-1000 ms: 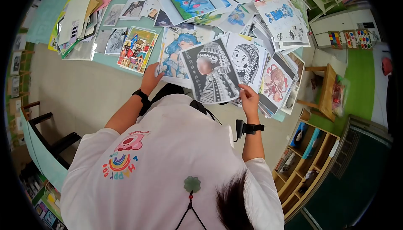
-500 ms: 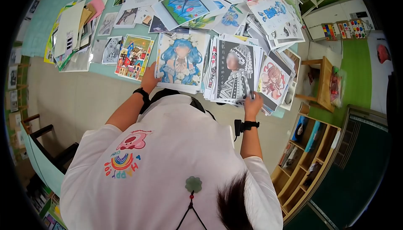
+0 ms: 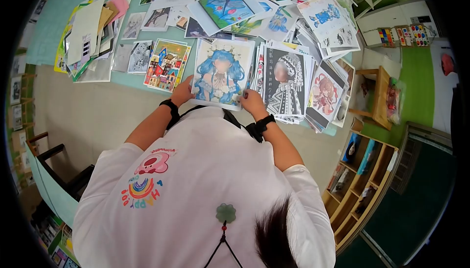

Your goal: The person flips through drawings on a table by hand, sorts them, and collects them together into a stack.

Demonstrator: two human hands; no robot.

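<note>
In the head view a picture of a blue-haired figure (image 3: 220,74) lies at the table's near edge, with other sheets seemingly beneath it. My left hand (image 3: 183,92) grips its lower left edge, fingers partly hidden under the paper. At the lower right corner my right hand (image 3: 253,103) is closed on the same picture. Just right of that hand sits a pile topped by a black-and-white patterned drawing (image 3: 289,89). A drawing of a red-haired figure (image 3: 324,92) lies beyond it. Left of my left hand is a colourful picture of houses (image 3: 165,65).
More artwork covers the far side, including a blue and green painting (image 3: 226,11). A stack of papers and folders (image 3: 81,35) lies on the left of the pale green table (image 3: 46,28). A wooden stool (image 3: 379,99) and a shelf (image 3: 360,180) stand to the right.
My right hand has left the black-and-white drawing's pile and moved left to the corner of the blue-haired picture. My left hand stays at its left edge. The view has shifted slightly.
</note>
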